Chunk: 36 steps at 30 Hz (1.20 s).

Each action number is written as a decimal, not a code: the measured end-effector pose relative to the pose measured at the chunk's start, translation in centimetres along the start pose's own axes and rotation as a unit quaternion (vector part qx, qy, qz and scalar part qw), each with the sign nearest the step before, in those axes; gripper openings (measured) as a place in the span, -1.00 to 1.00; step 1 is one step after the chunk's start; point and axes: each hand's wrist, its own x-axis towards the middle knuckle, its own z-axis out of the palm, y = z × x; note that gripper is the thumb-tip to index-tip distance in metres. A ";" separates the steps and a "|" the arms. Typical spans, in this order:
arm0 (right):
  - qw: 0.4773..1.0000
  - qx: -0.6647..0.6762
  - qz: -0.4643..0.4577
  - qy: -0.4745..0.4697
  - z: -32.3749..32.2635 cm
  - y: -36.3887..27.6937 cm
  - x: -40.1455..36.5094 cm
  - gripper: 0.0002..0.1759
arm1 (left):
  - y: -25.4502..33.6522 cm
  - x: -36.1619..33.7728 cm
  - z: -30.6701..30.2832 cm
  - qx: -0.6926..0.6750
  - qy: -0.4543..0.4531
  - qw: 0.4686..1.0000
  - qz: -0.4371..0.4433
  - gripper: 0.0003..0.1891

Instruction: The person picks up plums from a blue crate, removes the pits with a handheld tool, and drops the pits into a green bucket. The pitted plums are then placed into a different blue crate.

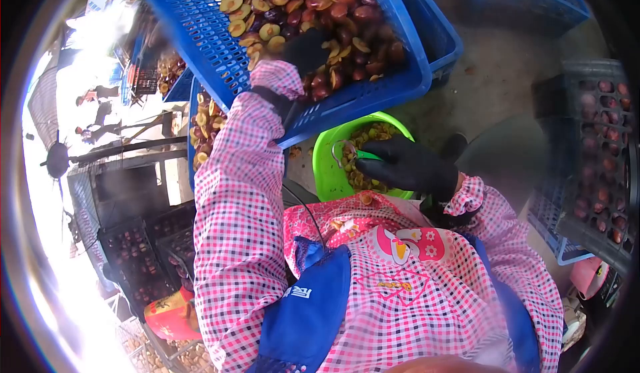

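Observation:
My left hand (308, 50), in a black glove, reaches into a blue plastic crate (203, 23) among halved plums (343, 13). Its fingers are dark and blurred against the fruit, so whether it grips a plum cannot be made out. My right hand (415, 165), also gloved in black, is closed around a green-handled tool with a metal loop (366, 155). The loop hangs over a bright green basin (325, 176), in front of my apron. Inside the basin lie many yellowish-brown bits (373, 133), perhaps plum pits or scraps.
Another blue crate (443, 46) sits under the first one's right side. At the left is a crate of halved plums (203, 123). Black trays of whole plums (603, 153) stand at right, others (133, 260) at lower left. A red and yellow bag (173, 316) is near them.

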 end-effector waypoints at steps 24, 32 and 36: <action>0.965 -0.011 -0.098 0.244 1.5 0.6 1.7 -0.70 | 14.9 -13.5 -8.2 -0.754 0.089 0.631 -0.160 -0.48; 0.984 0.017 -0.072 0.162 0.9 1.8 2.3 -0.63 | 14.9 -13.6 -8.1 -0.702 0.049 0.694 -0.149 -0.33; 0.969 0.234 0.081 0.022 -0.5 0.4 1.2 -0.57 | 15.1 -12.9 -8.5 -0.706 0.046 0.700 -0.097 -0.32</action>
